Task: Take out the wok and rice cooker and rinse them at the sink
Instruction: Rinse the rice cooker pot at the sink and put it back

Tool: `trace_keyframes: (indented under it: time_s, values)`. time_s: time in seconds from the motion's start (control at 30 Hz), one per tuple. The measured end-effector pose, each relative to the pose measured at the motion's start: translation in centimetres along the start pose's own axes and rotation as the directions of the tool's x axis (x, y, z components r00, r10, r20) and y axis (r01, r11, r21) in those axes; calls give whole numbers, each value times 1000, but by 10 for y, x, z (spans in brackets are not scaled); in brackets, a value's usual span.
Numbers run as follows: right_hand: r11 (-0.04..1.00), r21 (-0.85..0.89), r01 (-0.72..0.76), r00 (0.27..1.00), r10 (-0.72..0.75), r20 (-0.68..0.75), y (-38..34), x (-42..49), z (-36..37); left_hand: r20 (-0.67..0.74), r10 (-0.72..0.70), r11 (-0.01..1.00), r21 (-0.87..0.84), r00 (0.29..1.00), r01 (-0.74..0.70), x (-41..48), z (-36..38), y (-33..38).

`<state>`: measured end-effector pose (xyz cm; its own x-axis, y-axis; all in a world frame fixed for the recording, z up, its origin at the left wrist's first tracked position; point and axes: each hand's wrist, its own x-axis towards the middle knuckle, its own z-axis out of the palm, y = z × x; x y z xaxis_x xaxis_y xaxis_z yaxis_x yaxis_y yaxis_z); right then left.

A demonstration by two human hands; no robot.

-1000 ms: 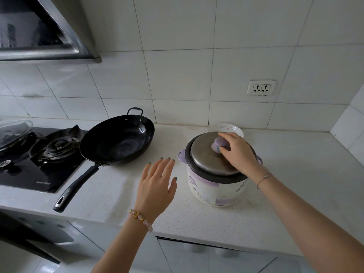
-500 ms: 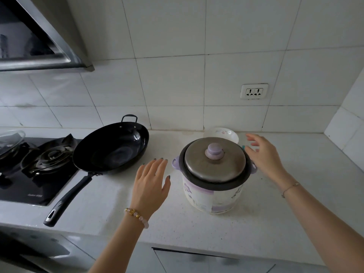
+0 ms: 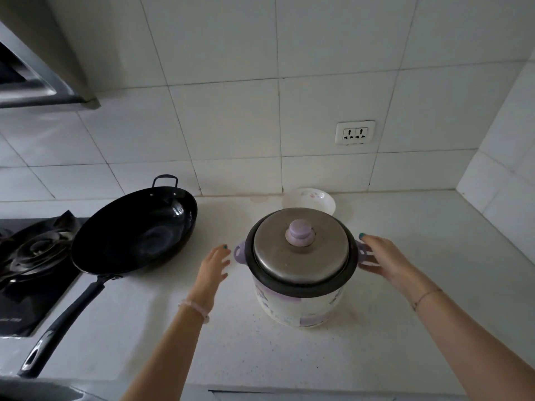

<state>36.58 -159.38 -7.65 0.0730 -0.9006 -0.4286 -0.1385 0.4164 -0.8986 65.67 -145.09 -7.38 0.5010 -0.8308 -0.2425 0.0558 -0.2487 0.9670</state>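
Rice cooker (image 3: 301, 287) stood at frame centre between both hands: left hand (image 3: 212, 263) relaxed just beside it, right hand (image 3: 385, 260) splayed against its side handle (image 3: 362, 250).

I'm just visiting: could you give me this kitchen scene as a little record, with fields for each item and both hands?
Rice cooker: upright on the white counter, metal lid on
Wok: black, empty, left of the cooker, beside the gas stove
Bowl: white, behind the cooker by the wall
Left hand: open, just short of the cooker's left side handle
Right hand: open, fingers at the cooker's right side handle
Sink: not in view
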Motion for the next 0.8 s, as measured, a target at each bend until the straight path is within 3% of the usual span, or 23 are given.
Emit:
trace_keyframes:
  time_s: [0.1,0.2,0.4,0.8]
  values:
    - [996,76,-46,998,42,55,-2,-2,2,90,-130,952,-268,987,150,11,-1,2]
    - [995,98,-31,998,26,56,-2,-3,2,112,-196,907,-356,974,223,18,-2,5]
    - [994,101,-41,998,36,48,-1,-1,-3,119,-264,859,-423,957,289,18,-1,13]
    - [999,-9,32,999,-32,35,-11,-16,10,-33,-235,879,-433,971,198,-19,-12,10]
